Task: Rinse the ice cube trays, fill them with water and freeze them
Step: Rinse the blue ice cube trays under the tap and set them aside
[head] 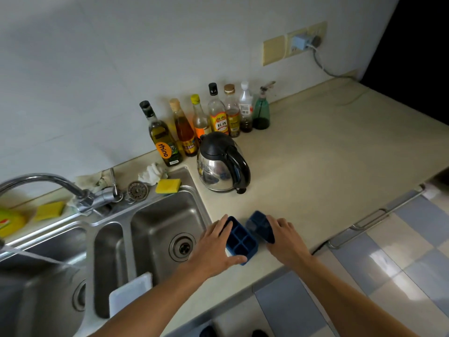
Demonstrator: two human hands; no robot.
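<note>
Dark blue ice cube trays, two of them, sit on the beige countertop [328,154] close to its front edge, just right of the sink [155,229].

Left tray [241,240]: upright, open side up, four square cells visible. The left hand [213,249] grips it, fingers wrapped over the far left edge and thumb pressed along the near end. It rests on the counter.

Right tray [257,222]: tilted, with its outer wall facing the camera. The right hand [286,242] holds it from the right, fingers curled over its top edge. Whether its lower edge touches the counter I cannot tell. The two trays are just beside each other, nearly touching at the middle.

Surroundings:
- Steel double sink; the right basin has a round drain, and a white rectangular board [131,293] leans at its near left corner.
- Faucet [48,181] arcs toward the left, out of frame.
- Yellow sponge [168,186] and a loose drain strainer [138,190] lie on the back ledge of the sink.
- Steel kettle [222,164] with a black lid and handle stands on the counter behind the trays, well apart from them.
- Row of condiment bottles along the wall, from an olive oil bottle [161,137] to a green spray bottle [261,113].
- Wall socket [306,41] with a plugged adapter and grey cable.
</note>
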